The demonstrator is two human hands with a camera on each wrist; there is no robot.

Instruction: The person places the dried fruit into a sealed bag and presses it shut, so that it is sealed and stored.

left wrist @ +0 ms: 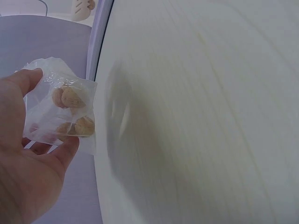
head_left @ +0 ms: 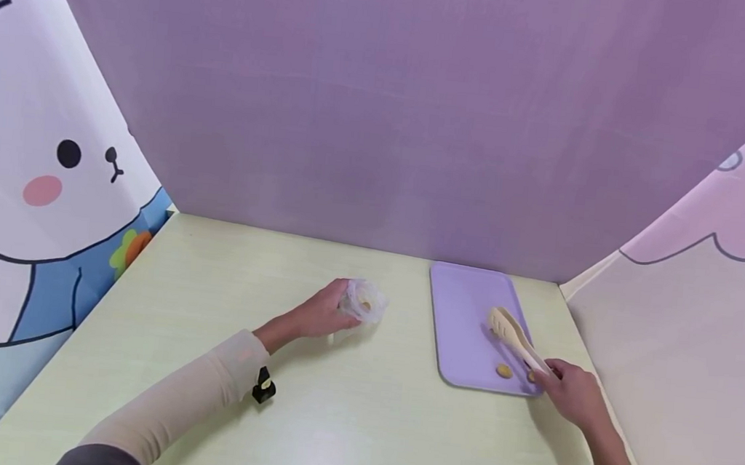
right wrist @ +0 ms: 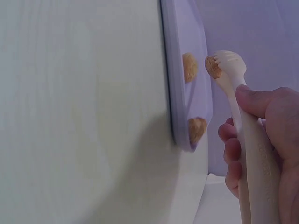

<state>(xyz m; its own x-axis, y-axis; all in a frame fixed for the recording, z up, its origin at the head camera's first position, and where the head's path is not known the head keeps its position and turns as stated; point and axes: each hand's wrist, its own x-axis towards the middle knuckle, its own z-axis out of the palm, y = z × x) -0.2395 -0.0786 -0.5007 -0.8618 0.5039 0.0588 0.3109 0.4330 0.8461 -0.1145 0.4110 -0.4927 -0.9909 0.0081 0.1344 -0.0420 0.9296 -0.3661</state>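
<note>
My left hand (head_left: 323, 309) grips a clear plastic bag (head_left: 369, 307) above the middle of the table, its mouth facing up. Through the film, the left wrist view shows several walnuts (left wrist: 72, 97) inside. On the right, my right hand (head_left: 573, 393) holds cream-coloured tongs (right wrist: 257, 149) by the handles, thumb on one side and fingers curled on the other. Between the tongs' slotted tips is one walnut (right wrist: 213, 67), raised over the purple tray (head_left: 463, 291). Two more walnuts lie near the tray's front edge, one walnut (head_left: 504, 371) left of the other walnut (right wrist: 197, 129).
The pale wooden table (head_left: 225, 265) meets a purple partition (head_left: 381, 116) at the back. Patterned panels stand at both sides, with a cartoon rabbit (head_left: 56, 164) on the left one. The right panel (head_left: 698, 346) rises close beside my right hand.
</note>
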